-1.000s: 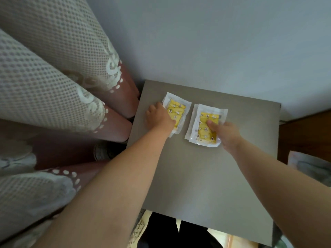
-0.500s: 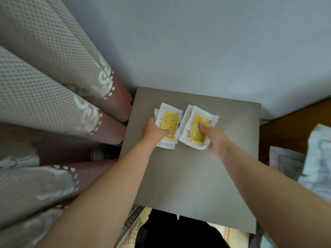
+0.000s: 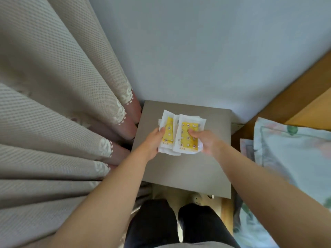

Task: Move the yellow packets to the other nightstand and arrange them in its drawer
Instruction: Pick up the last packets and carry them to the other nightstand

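head view: holds left bundle (image 3: 168, 134) of yellow packets in left hand (image 3: 152, 143), thumb on top; pinches right bundle (image 3: 187, 140) in right hand (image 3: 206, 143), thumb on its face, edge overlapping the left bundle. both over the far half of the grey tabletop (image 3: 188, 173); cannot tell if touching it. curtain (image 3: 62, 108) at left, flowered bedding (image 3: 290, 158) at right.

The nightstand (image 3: 188, 169) has a flat grey-brown top, far edge against the wall (image 3: 197, 51), curtain (image 3: 53, 104) just beside its left edge. The yellow packets (image 3: 187, 138) gripped in my left hand (image 3: 152, 143) and right hand (image 3: 206, 140) sit over its far half; I cannot tell whether they touch the top
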